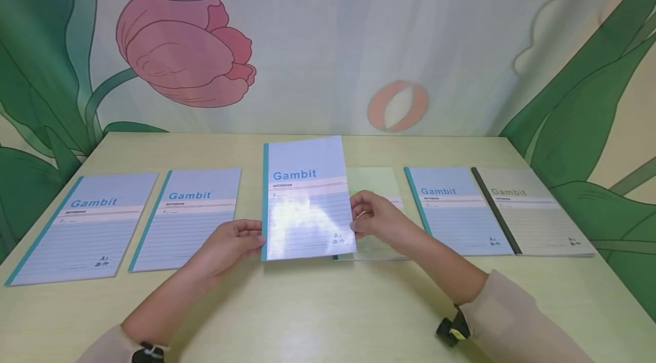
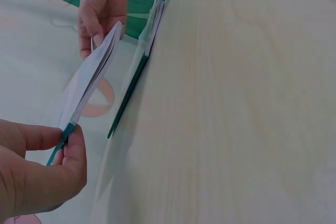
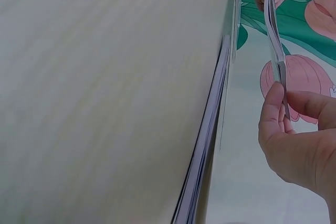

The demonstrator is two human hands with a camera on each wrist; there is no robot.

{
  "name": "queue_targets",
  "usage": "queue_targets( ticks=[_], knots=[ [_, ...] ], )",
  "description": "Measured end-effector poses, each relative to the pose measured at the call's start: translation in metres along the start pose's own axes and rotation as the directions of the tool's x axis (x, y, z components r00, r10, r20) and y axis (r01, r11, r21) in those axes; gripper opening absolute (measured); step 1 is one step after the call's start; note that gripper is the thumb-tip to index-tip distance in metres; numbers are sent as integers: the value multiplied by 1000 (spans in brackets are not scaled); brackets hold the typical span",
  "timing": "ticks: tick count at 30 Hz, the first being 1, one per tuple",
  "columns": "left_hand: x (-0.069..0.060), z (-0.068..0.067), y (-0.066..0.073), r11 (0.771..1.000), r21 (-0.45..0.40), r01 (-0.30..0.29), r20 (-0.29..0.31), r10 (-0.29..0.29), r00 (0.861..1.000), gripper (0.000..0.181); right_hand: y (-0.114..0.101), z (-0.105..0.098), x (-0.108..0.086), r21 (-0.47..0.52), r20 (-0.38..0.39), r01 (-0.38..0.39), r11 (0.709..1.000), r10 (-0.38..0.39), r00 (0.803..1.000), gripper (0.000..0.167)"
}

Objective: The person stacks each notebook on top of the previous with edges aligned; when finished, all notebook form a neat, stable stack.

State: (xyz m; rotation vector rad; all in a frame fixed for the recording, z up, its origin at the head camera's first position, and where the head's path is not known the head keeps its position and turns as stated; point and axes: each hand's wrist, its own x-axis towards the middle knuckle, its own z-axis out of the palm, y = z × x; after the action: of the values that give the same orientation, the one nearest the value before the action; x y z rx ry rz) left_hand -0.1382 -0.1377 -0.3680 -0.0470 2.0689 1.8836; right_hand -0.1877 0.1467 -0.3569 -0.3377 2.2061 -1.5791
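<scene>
A blue Gambit notebook with a teal spine is held up off the table between both hands. My left hand pinches its spine side near the lower corner, and my right hand pinches the opposite edge. The left wrist view shows the left thumb and fingers on the teal spine of the raised notebook. In the right wrist view, the right hand grips the notebook by its edge. Partly hidden behind it lies a pale green notebook.
Two blue notebooks, one outer and one inner, lie on the left. To the right are another blue notebook and a grey one with a black spine, side by side. A patterned curtain hangs behind the table.
</scene>
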Motion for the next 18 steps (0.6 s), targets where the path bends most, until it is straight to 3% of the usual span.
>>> queue_targets(
  ticks=[10, 18],
  knots=[
    [0, 5, 2, 1000, -20, -11, 26, 12, 1000, 36, 0, -5, -6, -2, 3, -2, 1000, 2, 1000, 30],
    [0, 11, 0, 1000, 10, -20, 36, 19, 999, 34, 2, -10, -11, -5, 0, -11, 1000, 11, 1000, 32]
  ],
)
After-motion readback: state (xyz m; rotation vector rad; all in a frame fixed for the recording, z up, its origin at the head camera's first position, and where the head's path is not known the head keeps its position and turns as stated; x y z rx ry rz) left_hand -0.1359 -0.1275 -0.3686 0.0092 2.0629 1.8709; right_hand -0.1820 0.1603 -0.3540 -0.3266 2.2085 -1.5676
